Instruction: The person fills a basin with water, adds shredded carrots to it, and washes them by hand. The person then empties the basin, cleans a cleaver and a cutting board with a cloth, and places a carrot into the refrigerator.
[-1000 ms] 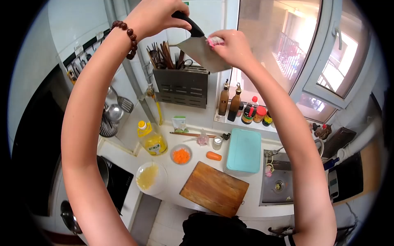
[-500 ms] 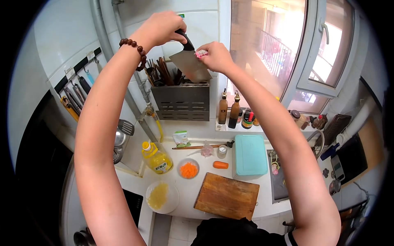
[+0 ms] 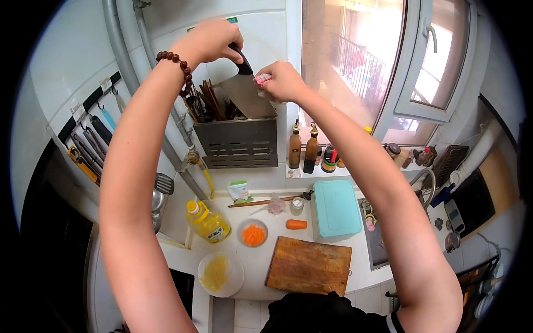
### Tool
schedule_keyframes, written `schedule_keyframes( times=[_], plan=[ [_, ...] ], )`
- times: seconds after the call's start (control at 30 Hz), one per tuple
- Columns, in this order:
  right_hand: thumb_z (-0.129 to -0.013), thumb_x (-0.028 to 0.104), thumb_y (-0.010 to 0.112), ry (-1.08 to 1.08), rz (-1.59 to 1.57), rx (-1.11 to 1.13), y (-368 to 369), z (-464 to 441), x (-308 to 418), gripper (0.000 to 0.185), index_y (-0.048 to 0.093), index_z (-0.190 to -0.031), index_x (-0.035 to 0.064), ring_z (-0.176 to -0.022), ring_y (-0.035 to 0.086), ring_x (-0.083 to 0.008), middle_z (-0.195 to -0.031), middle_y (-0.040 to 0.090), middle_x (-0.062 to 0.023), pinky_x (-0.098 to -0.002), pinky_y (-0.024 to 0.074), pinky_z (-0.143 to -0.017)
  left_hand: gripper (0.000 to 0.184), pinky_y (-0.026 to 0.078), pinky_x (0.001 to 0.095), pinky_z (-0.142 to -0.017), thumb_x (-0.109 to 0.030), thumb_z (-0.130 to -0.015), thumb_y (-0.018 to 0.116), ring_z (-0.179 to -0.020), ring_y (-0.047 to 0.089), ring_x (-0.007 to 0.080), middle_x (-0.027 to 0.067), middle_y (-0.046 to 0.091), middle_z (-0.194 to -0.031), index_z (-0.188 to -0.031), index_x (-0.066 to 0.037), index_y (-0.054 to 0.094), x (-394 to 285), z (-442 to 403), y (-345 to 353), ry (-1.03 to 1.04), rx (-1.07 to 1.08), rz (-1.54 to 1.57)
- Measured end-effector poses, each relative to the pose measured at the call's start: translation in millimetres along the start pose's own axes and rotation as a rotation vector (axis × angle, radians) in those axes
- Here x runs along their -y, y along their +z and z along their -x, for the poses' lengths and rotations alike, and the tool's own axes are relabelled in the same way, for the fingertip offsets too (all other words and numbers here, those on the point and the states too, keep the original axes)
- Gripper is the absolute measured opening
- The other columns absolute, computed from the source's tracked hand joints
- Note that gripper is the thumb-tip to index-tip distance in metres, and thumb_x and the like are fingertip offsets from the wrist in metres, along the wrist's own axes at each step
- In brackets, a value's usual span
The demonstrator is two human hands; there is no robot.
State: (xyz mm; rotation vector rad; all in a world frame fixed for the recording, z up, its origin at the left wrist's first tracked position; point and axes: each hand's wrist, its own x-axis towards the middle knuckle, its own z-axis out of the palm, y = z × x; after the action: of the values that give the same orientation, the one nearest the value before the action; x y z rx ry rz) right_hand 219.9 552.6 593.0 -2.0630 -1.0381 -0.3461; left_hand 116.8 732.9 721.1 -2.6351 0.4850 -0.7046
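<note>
My left hand [image 3: 215,40], with a brown bead bracelet [image 3: 182,67] at the wrist, is closed round the black handle of a cleaver [image 3: 244,95]. The broad blade points down into the top of a dark metal knife rack [image 3: 237,143] on the wall; its lower edge is hidden there. Close to the blade's right edge, my right hand [image 3: 285,83] pinches a crumpled pink-and-white cloth-like thing [image 3: 262,79]. Whether that thing touches the blade I cannot tell. Several chopsticks [image 3: 210,95] stand in the rack's left part.
Below are a wooden cutting board [image 3: 309,265], a carrot piece [image 3: 296,224], a bowl of shredded carrot [image 3: 254,233], a bowl of pale yellow shreds [image 3: 216,273], an oil jug [image 3: 208,223] and a turquoise box [image 3: 336,208]. Dark bottles [image 3: 311,150] line the window sill.
The cleaver has come slightly lower, its blade edge now at the rack's top. Both hands have moved a little down and left in view, and the whole view has shifted slightly.
</note>
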Motion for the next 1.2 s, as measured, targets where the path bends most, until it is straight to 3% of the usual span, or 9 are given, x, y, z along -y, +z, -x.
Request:
schedule_keyframes(
  times=[0.4, 0.63, 0.7, 0.77, 0.93, 1.0, 1.07, 1.13, 1.2],
  plan=[
    [-0.079, 0.019, 0.068, 0.006, 0.13, 0.017, 22.9, -0.8, -25.2, 0.025, 0.081, -0.098, 0.008, -0.073, 0.073, -0.0322, -0.079, 0.073, -0.0211, -0.0396, 0.0585, -0.071, 0.031, 0.054, 0.0426, -0.074, -0.029, -0.075, 0.085, -0.086, 0.07, 0.0334, 0.0153, 0.074, -0.089, -0.094, -0.006, 0.078, -5.9, -24.9, 28.8, 0.021, 0.156, 0.006],
    [-0.101, 0.031, 0.062, 0.464, -0.614, -0.095, 33.8, 167.3, -72.3, 0.032, 0.074, -0.095, 0.0016, -0.071, 0.07, -0.0131, -0.079, 0.071, -0.004, -0.0268, 0.0518, -0.057, 0.03, 0.056, 0.0442, -0.077, -0.027, -0.076, 0.085, -0.087, 0.069, 0.0374, 0.0173, 0.073, -0.089, -0.093, -0.004, 0.076, -40.2, -19.7, 122.1, 0.077, 0.219, 0.137],
    [-0.102, 0.03, 0.061, 0.604, -1.155, -0.18, 62.0, 244.5, -96.7, 0.031, 0.071, -0.11, 0.0019, -0.084, 0.072, -0.016, -0.097, 0.073, -0.0056, -0.0281, 0.0559, -0.068, 0.028, 0.056, 0.0451, -0.078, -0.026, -0.076, 0.084, -0.089, 0.069, 0.0389, 0.0188, 0.072, -0.089, -0.092, -0.004, 0.075, -47.0, -21.8, 149.4, 0.107, 0.192, 0.115],
    [-0.105, 0.034, 0.055, 0.892, -1.33, -0.129, 64.2, 326.3, -105.3, 0.041, 0.061, -0.129, 0.0015, -0.115, 0.066, -0.0215, -0.126, 0.068, -0.0136, -0.0357, 0.0528, -0.099, 0.028, 0.054, 0.0462, -0.079, -0.024, -0.076, 0.084, -0.089, 0.068, 0.0399, 0.0206, 0.071, -0.087, -0.091, -0.002, 0.075, -49.8, -26.7, 150.8, 0.13, 0.18, 0.145],
    [-0.104, 0.031, 0.055, 1.17, -1.614, -0.283, 79.5, 500.2, -148.9, 0.044, 0.054, -0.137, 0.0029, -0.124, 0.061, -0.0266, -0.135, 0.063, -0.0142, -0.0401, 0.0479, -0.107, 0.032, 0.05, 0.0443, -0.087, -0.018, -0.077, 0.081, -0.105, 0.061, 0.0388, 0.0178, 0.065, -0.106, -0.1, -0.003, 0.065, -48.0, -19.9, 157.3, 0.163, 0.065, 0.165],
    [-0.102, 0.028, 0.057, 1.202, -1.529, -0.354, 77.2, 540.0, -144.1, 0.045, 0.053, -0.139, 0.0031, -0.126, 0.06, -0.0274, -0.137, 0.061, -0.0122, -0.0421, 0.046, -0.109, 0.028, 0.05, 0.0444, -0.091, -0.017, -0.084, 0.077, -0.108, 0.061, 0.0371, 0.0165, 0.066, -0.112, -0.107, -0.003, 0.066, -86.4, 12.3, 144.2, 0.241, -0.497, -0.071],
    [-0.102, 0.026, 0.057, 1.222, -1.543, -0.382, 81.4, 582.6, -151.0, 0.045, 0.051, -0.14, 0.003, -0.126, 0.06, -0.0274, -0.137, 0.061, -0.0125, -0.0421, 0.0471, -0.108, 0.022, 0.052, 0.0376, -0.089, -0.012, -0.089, 0.075, -0.102, 0.065, 0.0311, 0.0146, 0.067, -0.112, -0.108, -0.003, 0.067, -132.8, 65.8, 148.9, 0.062, -0.636, 0.2],
    [-0.102, 0.023, 0.057, 1.25, -1.556, -0.413, 87.7, 620.4, -153.5, 0.045, 0.05, -0.142, 0.003, -0.125, 0.06, -0.0274, -0.137, 0.06, -0.0128, -0.0421, 0.0481, -0.106, 0.01, 0.052, 0.0287, -0.08, -0.003, -0.092, 0.07, -0.087, 0.065, 0.018, 0.0106, 0.069, -0.1, -0.101, 0.001, 0.068, -213.4, 134.9, 159.0, -0.119, -0.606, 0.728],
    [-0.099, 0.008, 0.057, 1.355, -1.342, -0.557, 93.8, 643.1, -157.4, 0.04, 0.053, -0.139, 0.0007, -0.114, 0.066, -0.0246, -0.131, 0.065, -0.0126, -0.0369, 0.0531, -0.097, 0.007, 0.053, 0.0326, -0.074, -0.008, -0.093, 0.067, -0.078, 0.065, 0.0199, 0.0096, 0.069, -0.088, -0.096, -0.001, 0.067, -292.4, 219.5, 219.8, -0.266, -0.432, 0.892]
  ],
)
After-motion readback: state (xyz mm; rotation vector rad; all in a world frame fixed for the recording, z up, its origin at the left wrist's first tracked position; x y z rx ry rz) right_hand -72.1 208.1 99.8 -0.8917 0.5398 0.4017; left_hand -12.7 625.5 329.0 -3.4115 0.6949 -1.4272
